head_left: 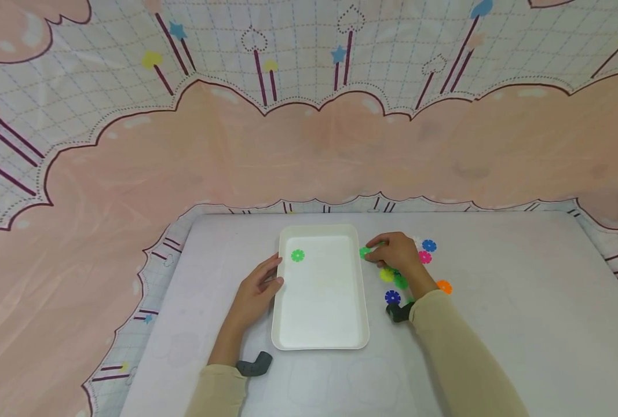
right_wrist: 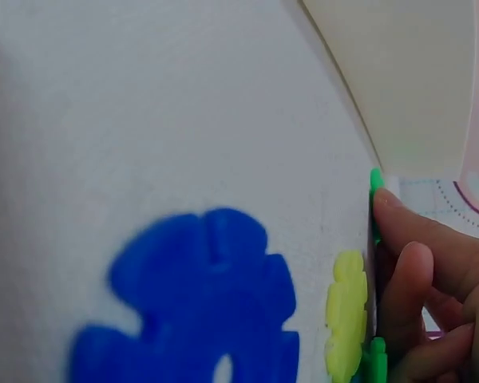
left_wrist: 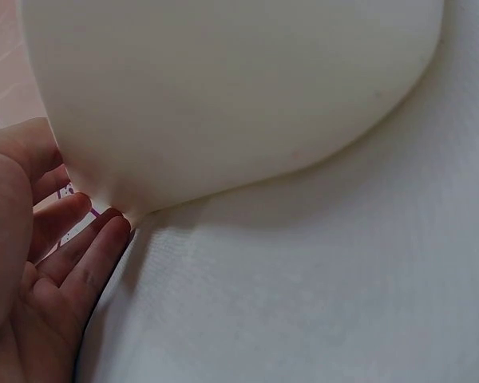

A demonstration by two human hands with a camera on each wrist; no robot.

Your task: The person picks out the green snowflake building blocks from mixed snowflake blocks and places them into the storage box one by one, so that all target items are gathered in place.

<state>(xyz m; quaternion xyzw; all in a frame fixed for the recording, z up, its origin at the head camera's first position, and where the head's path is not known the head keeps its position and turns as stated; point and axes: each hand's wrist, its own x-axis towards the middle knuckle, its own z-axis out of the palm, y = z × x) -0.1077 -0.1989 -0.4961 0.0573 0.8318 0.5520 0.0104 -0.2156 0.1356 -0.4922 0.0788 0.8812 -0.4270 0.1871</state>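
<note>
Your right hand (head_left: 398, 253) sat just off the white tray's (head_left: 363, 301) right rim, near its far corner. Fingers curled, tips pinching a green snowflake disc (head_left: 365, 252); the right wrist view showed that disc (right_wrist: 375, 185) edge-on against a fingertip (right_wrist: 399, 211), with the tray wall (right_wrist: 407, 96) beyond it. The disc lay to the left of your knuckles, touching or nearly touching the rim; you could not tell from the head view whether it had cleared the lip.

The tray's long axis ran away from you, so the held disc faced the tray across its short side. By my reading, only a short leftward carry over the rim separated it from the tray floor.

A second green disc (head_left: 297, 255) already lay flat inside the tray, far left part.

Your left hand (head_left: 256, 289) rested against the tray's left rim, fingers straight and relaxed, tips touching the wall (left_wrist: 112, 203). It gripped nothing.

The loose discs were grouped under and right of your right hand: blue (head_left: 429, 245), pink (head_left: 425, 257), yellow (head_left: 387, 274), orange (head_left: 444, 286), dark blue (head_left: 392, 297). All lay on the grey table (head_left: 522, 301). Right hand was the nearer to all of them.
</note>
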